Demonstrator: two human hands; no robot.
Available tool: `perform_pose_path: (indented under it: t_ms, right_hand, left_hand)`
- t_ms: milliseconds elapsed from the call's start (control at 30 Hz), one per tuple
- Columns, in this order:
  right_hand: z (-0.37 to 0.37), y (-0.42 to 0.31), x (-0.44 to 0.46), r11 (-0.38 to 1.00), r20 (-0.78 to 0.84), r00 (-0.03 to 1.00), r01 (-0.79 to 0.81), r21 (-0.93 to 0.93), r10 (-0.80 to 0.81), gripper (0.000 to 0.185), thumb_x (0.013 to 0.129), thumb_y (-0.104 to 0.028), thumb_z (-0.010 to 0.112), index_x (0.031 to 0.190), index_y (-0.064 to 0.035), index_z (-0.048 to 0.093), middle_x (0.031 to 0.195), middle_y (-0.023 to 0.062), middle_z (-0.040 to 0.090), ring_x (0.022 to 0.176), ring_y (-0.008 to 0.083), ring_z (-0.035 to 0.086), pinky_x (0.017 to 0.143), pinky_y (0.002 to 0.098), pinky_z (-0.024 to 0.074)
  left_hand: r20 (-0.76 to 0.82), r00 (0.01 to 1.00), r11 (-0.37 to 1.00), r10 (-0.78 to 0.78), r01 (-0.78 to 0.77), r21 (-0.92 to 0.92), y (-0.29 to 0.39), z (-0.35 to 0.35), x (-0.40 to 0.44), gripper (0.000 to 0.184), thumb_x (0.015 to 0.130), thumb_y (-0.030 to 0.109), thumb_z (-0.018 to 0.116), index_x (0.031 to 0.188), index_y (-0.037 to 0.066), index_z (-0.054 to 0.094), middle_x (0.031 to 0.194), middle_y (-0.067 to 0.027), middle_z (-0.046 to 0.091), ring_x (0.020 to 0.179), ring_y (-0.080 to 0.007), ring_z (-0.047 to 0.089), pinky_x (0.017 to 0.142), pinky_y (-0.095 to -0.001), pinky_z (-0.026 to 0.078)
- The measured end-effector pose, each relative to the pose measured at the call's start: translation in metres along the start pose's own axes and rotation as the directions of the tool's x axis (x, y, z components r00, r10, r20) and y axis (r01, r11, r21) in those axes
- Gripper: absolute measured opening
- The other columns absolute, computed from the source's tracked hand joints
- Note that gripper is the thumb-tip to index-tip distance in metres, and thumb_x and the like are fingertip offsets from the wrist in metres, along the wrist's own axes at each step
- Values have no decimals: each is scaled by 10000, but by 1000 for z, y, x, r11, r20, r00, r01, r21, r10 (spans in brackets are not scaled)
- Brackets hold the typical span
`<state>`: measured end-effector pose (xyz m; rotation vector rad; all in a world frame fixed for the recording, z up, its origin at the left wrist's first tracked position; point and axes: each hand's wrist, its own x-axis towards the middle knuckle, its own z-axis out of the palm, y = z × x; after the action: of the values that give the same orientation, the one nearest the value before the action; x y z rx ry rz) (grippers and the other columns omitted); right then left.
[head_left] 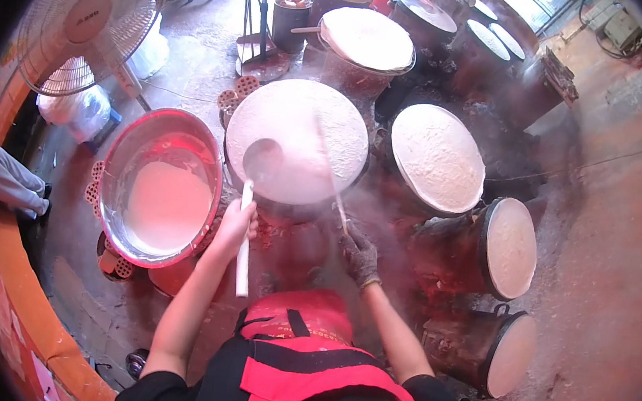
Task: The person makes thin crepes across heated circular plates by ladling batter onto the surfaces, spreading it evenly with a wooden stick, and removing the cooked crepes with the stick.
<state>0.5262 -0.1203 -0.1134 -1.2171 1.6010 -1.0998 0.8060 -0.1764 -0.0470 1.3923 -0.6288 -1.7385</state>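
My bare left hand (237, 227) is wrapped round the white handle of a ladle (263, 161). The ladle's round bowl is over the left part of a large round griddle (302, 116) covered with pale batter; I cannot tell if it touches. My right hand (360, 255), in a dark glove, grips a thin stick (330, 166) that reaches across the same griddle. Steam blurs the stick's far end. Left of the griddle stands a wide red-rimmed tub (217, 182) with pale liquid batter (169, 208) in it.
Several more round griddles stand to the right, one with a pale sheet (439, 158) on it. Behind is a pot (367, 39) with a pale round top. A standing fan (90, 18) is at upper left. A person's legs (19, 180) show at the left edge.
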Motion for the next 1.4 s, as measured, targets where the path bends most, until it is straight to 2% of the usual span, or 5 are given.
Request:
perform_pose_path:
  t_ms: [300, 433, 567, 1167, 1400]
  right_hand:
    - [83, 29, -3, 840, 1, 861, 496, -219, -509, 430, 727, -88, 568, 1153, -147, 563, 1103, 97, 576, 795, 243, 623, 627, 335, 505]
    - [60, -9, 6, 915, 123, 937, 347, -207, -328, 309, 761, -118, 529, 1064, -117, 590, 924, 117, 593, 775, 291, 593, 670, 369, 473]
    - [27, -26, 30, 726, -19, 899, 341, -597, -438, 175, 764, -124, 473, 881, -70, 590, 812, 156, 593, 733, 358, 562, 638, 413, 455]
    - [40, -30, -72, 878, 428, 904, 201, -435, 5, 482, 836, -409, 484, 1280, -231, 421, 845, 189, 601, 748, 362, 587, 659, 459, 445]
    - [-126, 16, 45, 860, -218, 958, 53, -508, -188, 317, 778, -278, 560, 1048, -115, 544, 881, 158, 608, 731, 337, 595, 634, 439, 468]
  left_hand:
    - [-28, 981, 957, -194, 183, -227, -4, 71, 67, 75, 829, 38, 411, 837, 53, 338, 635, -38, 384, 428, -94, 347, 347, -232, 320]
    - [659, 697, 146, -282, 710, -689, 58, 27, 34, 76, 889, 74, 400, 846, 26, 361, 650, -19, 370, 434, -53, 330, 330, -156, 284]
    - [517, 834, 764, -192, 458, -454, 69, -12, -39, 169, 914, 149, 427, 1003, 6, 413, 657, -6, 365, 439, -34, 311, 302, -139, 237]
    - [238, 830, 708, -505, 556, -436, 30, -61, -90, 36, 897, 38, 407, 910, 5, 401, 660, 5, 361, 448, -12, 307, 331, -119, 260]
    - [505, 701, 500, -503, 713, -491, 17, 47, -55, 166, 930, 95, 367, 1016, -43, 403, 675, -15, 346, 480, -53, 317, 360, -161, 299]
